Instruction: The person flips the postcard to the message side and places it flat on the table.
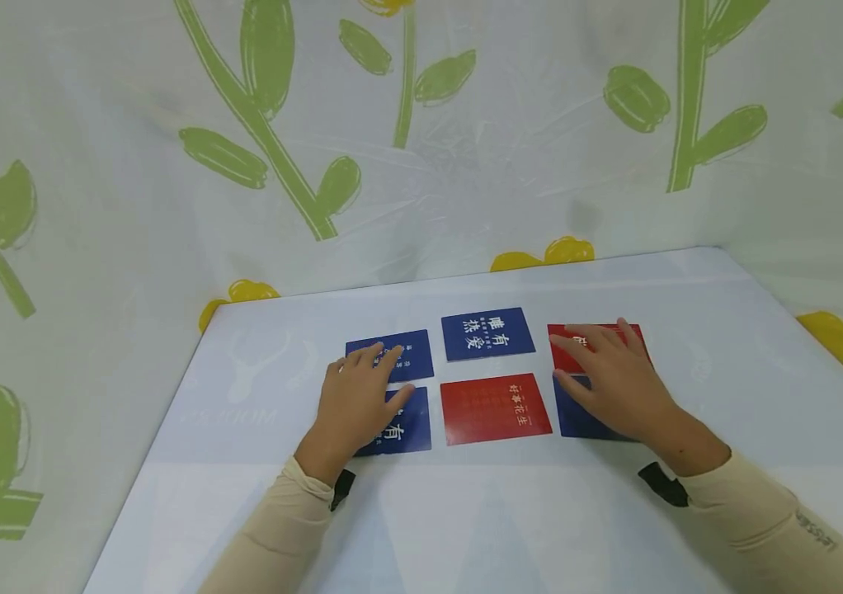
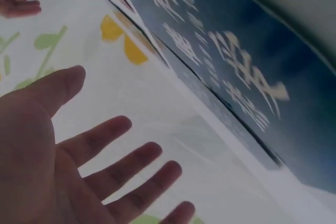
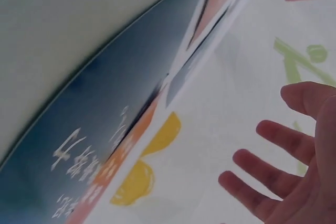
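Several rectangular cards with white Chinese characters lie in two rows of three on the white table. My left hand (image 1: pixel 356 406) is over the left pair, a blue card (image 1: pixel 418 356) at the back and a blue card (image 1: pixel 414 429) in front, its fingers spread. Between the hands lie a blue card (image 1: pixel 487 334) and, nearer me, a red card (image 1: pixel 492 410). My right hand (image 1: pixel 618 384), fingers apart, partly covers a red card (image 1: pixel 561 356) and a blue card (image 1: pixel 576 419). Both wrist views show empty palms above the cards, fingers loosely extended.
The white tabletop (image 1: pixel 466 503) carries faint printed shapes. Behind it hangs a pale curtain (image 1: pixel 510 181) with green stems, leaves and yellow shapes, reaching down to the table's back edge. Dark straps (image 1: pixel 663 484) show under both wrists, by the beige sleeves (image 1: pixel 755 511).
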Tool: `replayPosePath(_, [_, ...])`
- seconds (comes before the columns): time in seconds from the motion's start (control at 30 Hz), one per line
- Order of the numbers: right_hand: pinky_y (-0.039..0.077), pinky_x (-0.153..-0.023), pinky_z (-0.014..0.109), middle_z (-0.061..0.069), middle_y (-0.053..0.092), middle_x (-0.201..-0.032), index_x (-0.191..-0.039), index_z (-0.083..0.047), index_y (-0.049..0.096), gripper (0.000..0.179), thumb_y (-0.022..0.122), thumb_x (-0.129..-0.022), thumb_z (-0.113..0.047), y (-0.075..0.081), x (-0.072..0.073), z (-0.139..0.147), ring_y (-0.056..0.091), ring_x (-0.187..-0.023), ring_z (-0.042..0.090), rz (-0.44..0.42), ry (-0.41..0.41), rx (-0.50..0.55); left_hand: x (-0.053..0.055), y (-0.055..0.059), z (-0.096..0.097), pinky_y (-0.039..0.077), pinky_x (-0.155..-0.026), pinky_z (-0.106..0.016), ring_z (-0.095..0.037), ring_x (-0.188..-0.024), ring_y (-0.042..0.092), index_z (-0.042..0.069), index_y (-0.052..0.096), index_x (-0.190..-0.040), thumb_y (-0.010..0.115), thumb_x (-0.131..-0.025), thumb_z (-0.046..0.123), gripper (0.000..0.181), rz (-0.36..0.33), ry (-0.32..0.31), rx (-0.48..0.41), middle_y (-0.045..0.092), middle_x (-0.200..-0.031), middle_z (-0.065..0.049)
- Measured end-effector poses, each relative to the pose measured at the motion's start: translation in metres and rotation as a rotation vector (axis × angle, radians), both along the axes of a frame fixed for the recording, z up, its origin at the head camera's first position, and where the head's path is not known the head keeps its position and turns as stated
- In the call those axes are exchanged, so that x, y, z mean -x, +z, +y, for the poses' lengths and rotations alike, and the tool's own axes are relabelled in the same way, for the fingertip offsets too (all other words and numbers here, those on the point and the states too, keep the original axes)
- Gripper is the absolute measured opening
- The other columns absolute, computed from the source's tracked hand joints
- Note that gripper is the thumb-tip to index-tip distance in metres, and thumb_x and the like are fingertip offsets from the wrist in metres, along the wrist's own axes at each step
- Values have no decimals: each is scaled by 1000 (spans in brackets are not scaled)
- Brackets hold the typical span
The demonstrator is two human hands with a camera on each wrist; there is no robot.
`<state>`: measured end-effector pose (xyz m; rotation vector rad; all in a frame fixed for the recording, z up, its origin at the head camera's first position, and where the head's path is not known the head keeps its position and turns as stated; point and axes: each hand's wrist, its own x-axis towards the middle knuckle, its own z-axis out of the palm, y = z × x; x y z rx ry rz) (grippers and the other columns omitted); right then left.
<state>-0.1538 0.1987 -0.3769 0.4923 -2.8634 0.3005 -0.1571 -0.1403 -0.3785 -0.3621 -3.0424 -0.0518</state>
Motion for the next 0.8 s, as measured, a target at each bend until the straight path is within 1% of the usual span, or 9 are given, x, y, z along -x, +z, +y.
replayPosePath(0.07, [23,-116,69,22,55,-136,-135,-9,61,65,85,-76,-23,2,-1,-5,48,-129,41,20,29,25,0,-1,8,44,-107,-58,-34,-135,51,22,54,-145,62,-94,53,60,24,-30,4,56,-145,-11])
replayPosePath(0.13, [27,-114,68,21,58,-134,-132,-10,64,61,85,-76,-22,4,-1,-10,51,-127,41,28,54,35,0,-2,16,47,-105,-57,-33,-132,55,23,58,-141,63,-93,52,56,45,-66,9,60,-141,-9])
replayPosePath(0.3, [36,-110,65,18,60,-134,-130,-13,66,55,84,-78,-22,8,0,-23,52,-127,39,-3,110,54,-1,-6,35,49,-103,-56,-30,-126,60,23,61,-138,65,-93,49,52,44,-158,14,65,-134,-5])
replayPosePath(0.43, [47,-102,62,15,61,-134,-128,-15,68,54,86,-77,-22,7,1,-33,53,-128,37,-48,139,87,0,-7,48,49,-103,-56,-28,-122,61,24,62,-137,69,-91,48,52,9,-220,9,66,-131,-4])
replayPosePath(0.53, [53,-94,59,14,63,-132,-124,-16,71,52,87,-75,-22,4,1,-38,55,-126,37,-77,158,116,1,-7,54,48,-103,-57,-27,-121,61,25,63,-135,73,-88,46,53,-27,-248,-9,66,-130,-3])
replayPosePath(0.7, [59,-86,50,11,64,-130,-122,-16,72,49,87,-75,-22,-2,-1,-43,57,-123,34,-126,178,144,-1,-10,55,51,-100,-51,-24,-118,62,26,65,-133,76,-84,50,56,-72,-280,-13,68,-126,-2])
replayPosePath(0.8, [60,-84,48,10,64,-131,-123,-18,72,49,86,-77,-24,-6,-3,-42,57,-125,34,-166,177,140,-4,-15,53,54,-96,-47,-23,-116,63,25,65,-133,77,-82,51,58,-91,-312,-8,68,-125,-1])
